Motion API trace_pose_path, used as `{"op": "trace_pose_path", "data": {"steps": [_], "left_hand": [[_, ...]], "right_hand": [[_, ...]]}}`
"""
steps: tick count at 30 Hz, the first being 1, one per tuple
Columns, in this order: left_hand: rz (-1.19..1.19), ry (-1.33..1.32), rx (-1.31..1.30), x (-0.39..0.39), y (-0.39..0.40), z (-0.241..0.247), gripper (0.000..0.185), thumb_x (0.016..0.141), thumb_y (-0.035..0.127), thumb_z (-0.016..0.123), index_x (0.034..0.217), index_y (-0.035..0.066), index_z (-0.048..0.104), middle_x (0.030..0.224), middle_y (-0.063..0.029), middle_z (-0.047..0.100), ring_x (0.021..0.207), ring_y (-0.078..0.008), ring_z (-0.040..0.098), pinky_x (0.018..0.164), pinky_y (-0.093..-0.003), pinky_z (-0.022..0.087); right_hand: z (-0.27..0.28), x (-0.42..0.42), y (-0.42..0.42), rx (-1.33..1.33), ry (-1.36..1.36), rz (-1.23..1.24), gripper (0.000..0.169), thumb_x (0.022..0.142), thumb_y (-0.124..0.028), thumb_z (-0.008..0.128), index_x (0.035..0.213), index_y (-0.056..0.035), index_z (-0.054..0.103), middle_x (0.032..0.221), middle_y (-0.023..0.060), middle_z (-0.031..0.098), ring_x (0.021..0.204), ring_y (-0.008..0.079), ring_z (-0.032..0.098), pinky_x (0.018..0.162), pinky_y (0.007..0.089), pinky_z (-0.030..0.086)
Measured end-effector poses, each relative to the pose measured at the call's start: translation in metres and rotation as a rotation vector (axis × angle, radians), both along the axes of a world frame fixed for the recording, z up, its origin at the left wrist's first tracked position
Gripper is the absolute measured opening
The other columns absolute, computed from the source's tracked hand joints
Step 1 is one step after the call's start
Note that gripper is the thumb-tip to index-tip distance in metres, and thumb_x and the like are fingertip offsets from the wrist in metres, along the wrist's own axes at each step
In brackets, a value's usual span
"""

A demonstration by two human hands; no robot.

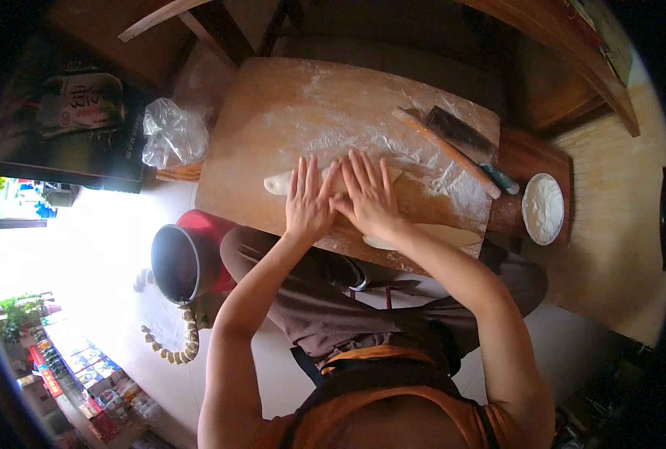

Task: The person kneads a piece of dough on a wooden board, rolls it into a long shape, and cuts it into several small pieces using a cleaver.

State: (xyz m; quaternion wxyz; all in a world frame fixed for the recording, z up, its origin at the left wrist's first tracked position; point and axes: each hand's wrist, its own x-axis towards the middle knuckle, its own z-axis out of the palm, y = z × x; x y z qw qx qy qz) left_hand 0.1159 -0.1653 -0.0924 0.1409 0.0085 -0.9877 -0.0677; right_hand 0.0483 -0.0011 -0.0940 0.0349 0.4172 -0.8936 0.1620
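Observation:
A long roll of pale dough (276, 183) lies across the floured wooden board (243, 134). My left hand (309, 199) rests palm down over its left part, with the rounded left end sticking out. Over the right part, my right hand (369, 193) is laid flat with its fingers spread, and a thin tip of dough shows beyond it. The thumbs are close together, and neither hand grips the dough. A flat, thin piece of dough (445, 234) lies at the board's near edge, partly hidden under my right forearm.
On the board's right lie a wooden rolling pin (445, 151) and a broad-bladed cleaver (461, 134). A bowl of flour (543, 209) stands beyond them. At left are a clear plastic bag (174, 133), a dark pot (175, 264), and a round tray (167, 320) edged with small dough pieces.

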Motion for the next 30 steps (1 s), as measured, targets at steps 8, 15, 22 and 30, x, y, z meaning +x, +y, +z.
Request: {"op": "trace_pose_path", "data": {"steps": [8,15,22,30], "left_hand": [[0.341,-0.021,0.010,-0.122,-0.043,0.010,0.051,0.100,0.048,0.040,0.149,0.030,0.043,0.160,-0.0144,0.027,0.146,-0.0408,0.026,0.110,-0.0710,0.021],[-0.072,-0.145,-0.020,0.041,-0.033,0.015,0.062,0.092,0.053,0.055,0.150,0.036,0.039,0.159,-0.0206,0.024,0.147,-0.0464,0.019,0.102,-0.0780,0.019],[0.510,-0.289,-0.033,-0.100,-0.073,0.026,0.055,0.098,0.047,0.045,0.150,0.032,0.038,0.164,-0.0095,0.017,0.150,-0.0344,0.021,0.109,-0.0735,0.020],[0.125,-0.232,-0.066,-0.072,-0.043,-0.003,0.065,0.093,0.047,0.051,0.153,0.026,0.035,0.163,-0.0080,0.024,0.150,-0.0333,0.019,0.116,-0.0619,0.019]], "right_hand": [[0.001,-0.131,-0.065,-0.062,0.037,-0.187,0.069,0.099,-0.066,0.028,0.153,-0.0225,0.036,0.162,0.0163,0.020,0.148,0.0357,0.023,0.121,0.0527,0.009],[0.026,-0.016,0.033,0.268,-0.169,0.238,0.060,0.098,-0.067,0.020,0.155,-0.0469,0.014,0.166,0.0073,-0.002,0.152,0.0338,-0.003,0.119,0.0634,-0.004],[0.018,-0.127,-0.076,0.248,-0.034,-0.249,0.077,0.097,-0.070,0.011,0.159,-0.0243,0.018,0.165,0.0119,0.009,0.153,0.0331,0.000,0.120,0.0570,-0.007],[0.005,-0.054,-0.061,-0.072,-0.136,0.006,0.079,0.099,-0.063,0.030,0.154,-0.0064,0.026,0.158,0.0195,0.028,0.148,0.0353,0.023,0.118,0.0605,0.007]]}}
